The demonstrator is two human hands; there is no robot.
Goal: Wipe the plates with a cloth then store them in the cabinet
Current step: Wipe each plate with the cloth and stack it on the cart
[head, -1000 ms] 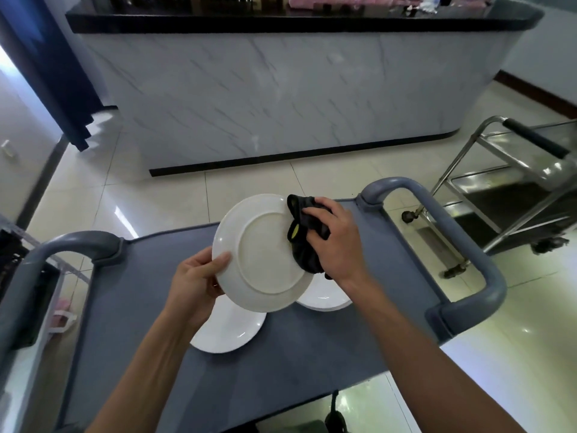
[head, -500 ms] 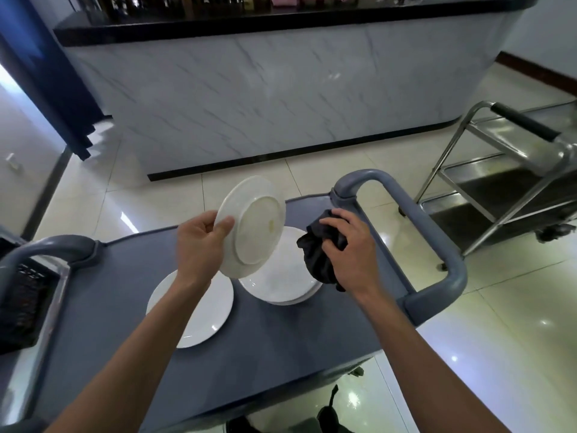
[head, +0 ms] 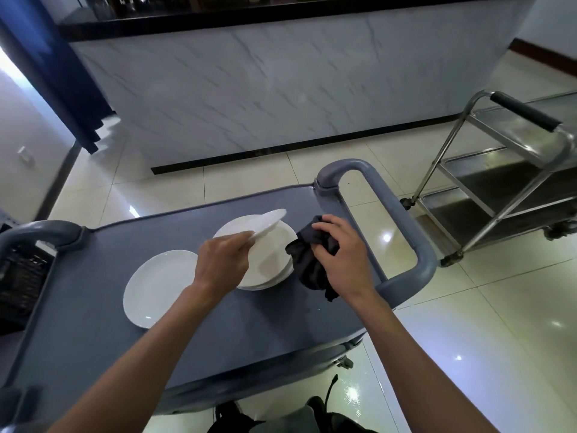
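My left hand [head: 222, 261] grips a white plate [head: 269, 222] by its near rim, tilted low just above a stack of white plates [head: 271, 266] on the grey cart top [head: 93, 295]. The held plate looks blurred. To the right, my right hand [head: 342, 257] holds a bunched black cloth [head: 309, 270] beside the stack, near the cart's right handle. A single white plate [head: 159, 285] lies flat on the cart to the left of the stack.
The cart has grey loop handles, left handle [head: 37, 234] and right handle [head: 396, 220]. A steel trolley [head: 512, 170] stands on the tiled floor at right. A marble-fronted counter [head: 265, 89] runs across ahead. A dark crate [head: 18, 282] sits at the left edge.
My left hand has lowered and flattened the plate from upright down onto the stack. My right hand with the cloth has come off the plate and moved right, beside the stack.
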